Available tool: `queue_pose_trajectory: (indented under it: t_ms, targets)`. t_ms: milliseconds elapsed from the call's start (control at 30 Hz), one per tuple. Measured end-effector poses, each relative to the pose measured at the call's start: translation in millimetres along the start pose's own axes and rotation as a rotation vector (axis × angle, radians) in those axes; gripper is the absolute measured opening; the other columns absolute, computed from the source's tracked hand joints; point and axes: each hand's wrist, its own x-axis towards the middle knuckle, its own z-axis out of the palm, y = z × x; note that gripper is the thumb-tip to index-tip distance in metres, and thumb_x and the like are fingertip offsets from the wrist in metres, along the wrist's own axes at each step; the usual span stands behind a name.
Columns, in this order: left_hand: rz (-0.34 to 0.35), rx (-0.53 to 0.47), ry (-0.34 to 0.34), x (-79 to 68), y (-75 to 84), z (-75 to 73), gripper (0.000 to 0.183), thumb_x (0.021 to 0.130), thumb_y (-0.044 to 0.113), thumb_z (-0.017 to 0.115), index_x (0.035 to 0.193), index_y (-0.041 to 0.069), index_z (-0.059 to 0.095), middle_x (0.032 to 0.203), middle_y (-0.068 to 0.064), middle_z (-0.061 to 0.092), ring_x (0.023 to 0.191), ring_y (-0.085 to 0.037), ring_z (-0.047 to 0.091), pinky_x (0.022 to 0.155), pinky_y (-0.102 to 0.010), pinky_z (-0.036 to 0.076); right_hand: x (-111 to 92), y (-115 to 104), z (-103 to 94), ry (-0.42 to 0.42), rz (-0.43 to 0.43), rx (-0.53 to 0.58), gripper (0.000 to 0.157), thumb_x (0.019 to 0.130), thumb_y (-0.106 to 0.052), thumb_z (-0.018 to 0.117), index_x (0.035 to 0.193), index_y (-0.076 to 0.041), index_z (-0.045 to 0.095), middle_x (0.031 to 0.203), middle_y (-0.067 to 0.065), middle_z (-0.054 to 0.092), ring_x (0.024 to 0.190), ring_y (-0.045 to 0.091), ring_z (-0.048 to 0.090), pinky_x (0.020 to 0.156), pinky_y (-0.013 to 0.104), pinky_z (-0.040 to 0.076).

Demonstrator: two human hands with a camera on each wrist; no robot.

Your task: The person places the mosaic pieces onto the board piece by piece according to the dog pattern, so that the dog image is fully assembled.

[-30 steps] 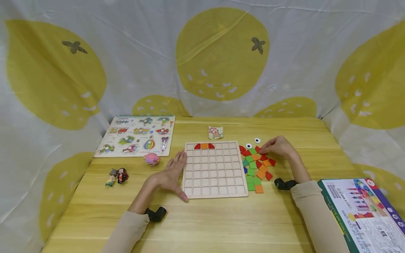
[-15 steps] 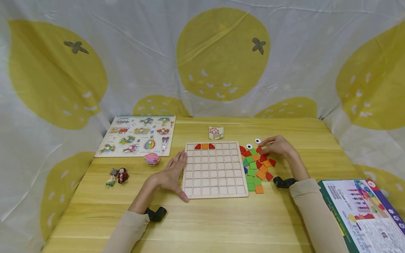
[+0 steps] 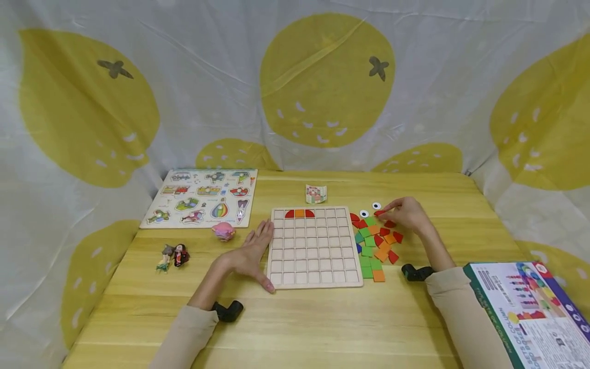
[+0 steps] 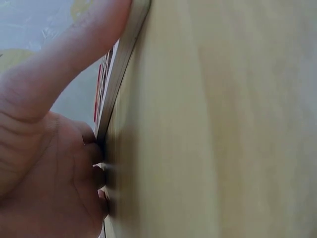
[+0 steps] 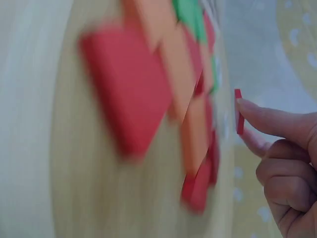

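Note:
A wooden grid board point(image 3: 311, 251) lies at mid-table, with two red quarter-round tiles and an orange square tile point(image 3: 300, 213) between them in its top row. My left hand point(image 3: 249, 256) rests against the board's left edge, fingers spread and thumb at the lower corner. In the right wrist view, my right hand point(image 5: 290, 163) pinches a thin red tile point(image 5: 239, 111) between thumb and forefinger, raised off the table. Below that hand spreads a pile of green, orange, red and blue tiles point(image 3: 369, 251). Two round eye tiles point(image 3: 364, 213) lie at the pile's far end.
A small pattern card point(image 3: 316, 194) lies behind the board. To the left are a vehicle puzzle board point(image 3: 203, 199), a pink toy point(image 3: 224, 231) and two small figurines point(image 3: 181, 254). A printed box point(image 3: 530, 312) lies at the right, by the right sleeve.
My right hand has lifted slightly from the pile with a red tile between its fingertips. The left hand stays against the board.

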Motion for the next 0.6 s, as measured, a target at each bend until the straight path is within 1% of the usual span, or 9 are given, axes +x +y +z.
queue_pose_trajectory:
  t_ms: [100, 167, 233, 333, 433, 467, 500, 533, 600]
  targets:
    - [-0.005, 0.005, 0.003, 0.6, 0.4, 0.1, 0.155, 0.05, 0.06, 0.088, 0.152, 0.001, -0.014, 0.159, -0.017, -0.023, 0.149, -0.033, -0.019, 0.122, -0.053, -0.004, 0.9, -24.4, 12.8, -0.003, -0.065, 0.045, 0.027, 0.086, -0.022, 0.073, 0.103, -0.002, 0.071, 0.051, -0.005, 0.033, 0.044, 0.012, 0.029, 0.044, 0.024, 0.027]
    - [-0.006, 0.009, 0.009, 1.0, -0.1, 0.9, 0.155, 0.051, 0.06, 0.088, 0.152, 0.001, -0.014, 0.16, -0.017, -0.022, 0.149, -0.033, -0.019, 0.122, -0.053, -0.003, 5.1, -46.7, 28.1, -0.035, -0.114, 0.068, 0.024, 0.086, -0.021, 0.073, 0.103, -0.004, 0.072, 0.051, -0.005, 0.027, 0.045, 0.012, 0.024, 0.044, 0.025, 0.025]
    - [-0.005, 0.009, 0.014, 1.4, 0.4, 1.0, 0.155, 0.051, 0.06, 0.087, 0.152, 0.001, -0.014, 0.16, -0.017, -0.022, 0.149, -0.033, -0.018, 0.123, -0.052, -0.003, 12.1, -69.6, 48.1, -0.077, -0.165, 0.076, 0.022, 0.085, -0.02, 0.074, 0.101, -0.006, 0.073, 0.051, -0.004, 0.026, 0.046, 0.013, 0.022, 0.046, 0.025, 0.023]
    - [0.002, 0.001, 0.012, 1.3, 2.1, 1.0, 0.154, 0.051, 0.059, 0.088, 0.152, 0.0, -0.013, 0.16, -0.018, -0.021, 0.149, -0.033, -0.018, 0.123, -0.053, -0.003, 22.1, -104.5, 83.2, -0.126, -0.198, 0.084, 0.02, 0.081, -0.02, 0.078, 0.097, -0.008, 0.075, 0.057, -0.004, 0.035, 0.05, 0.012, 0.022, 0.05, 0.026, 0.023]
    - [-0.006, -0.005, 0.008, 0.4, 3.0, 0.8, 0.154, 0.052, 0.058, 0.088, 0.152, 0.001, -0.014, 0.16, -0.017, -0.022, 0.149, -0.032, -0.019, 0.123, -0.052, -0.003, 30.0, -133.5, 116.7, -0.149, -0.224, 0.087, 0.021, 0.076, -0.02, 0.082, 0.093, -0.007, 0.076, 0.07, 0.0, 0.051, 0.054, 0.012, 0.028, 0.052, 0.025, 0.026]
    - [-0.007, -0.006, 0.009, -0.1, 2.9, 0.7, 0.153, 0.052, 0.057, 0.088, 0.152, 0.001, -0.014, 0.16, -0.018, -0.021, 0.149, -0.032, -0.019, 0.123, -0.052, -0.004, 31.7, -141.1, 126.5, -0.152, -0.23, 0.089, 0.021, 0.075, -0.019, 0.083, 0.091, -0.007, 0.076, 0.076, 0.001, 0.056, 0.056, 0.012, 0.032, 0.052, 0.024, 0.028]
    - [-0.012, -0.001, 0.007, -0.4, 2.5, 0.6, 0.153, 0.052, 0.058, 0.088, 0.152, 0.001, -0.014, 0.16, -0.017, -0.022, 0.149, -0.031, -0.019, 0.123, -0.051, -0.004, 33.4, -147.6, 135.3, -0.152, -0.239, 0.085, 0.021, 0.074, -0.019, 0.084, 0.09, -0.007, 0.076, 0.077, 0.003, 0.059, 0.058, 0.012, 0.036, 0.052, 0.023, 0.03]
    - [-0.014, 0.002, 0.007, -0.8, 2.1, 0.5, 0.153, 0.053, 0.058, 0.088, 0.152, 0.002, -0.014, 0.16, -0.017, -0.022, 0.149, -0.031, -0.019, 0.123, -0.051, -0.004, 34.5, -153.2, 142.9, -0.15, -0.246, 0.079, 0.021, 0.073, -0.018, 0.084, 0.089, -0.006, 0.076, 0.082, 0.005, 0.063, 0.061, 0.012, 0.04, 0.053, 0.022, 0.033]
    - [-0.011, -0.001, 0.011, -1.6, 1.2, 0.2, 0.153, 0.053, 0.057, 0.088, 0.152, 0.001, -0.014, 0.16, -0.017, -0.022, 0.149, -0.031, -0.019, 0.123, -0.051, -0.004, 35.9, -161.4, 154.7, -0.143, -0.253, 0.071, 0.02, 0.072, -0.016, 0.085, 0.087, -0.006, 0.076, 0.086, 0.007, 0.068, 0.064, 0.013, 0.047, 0.054, 0.021, 0.038]
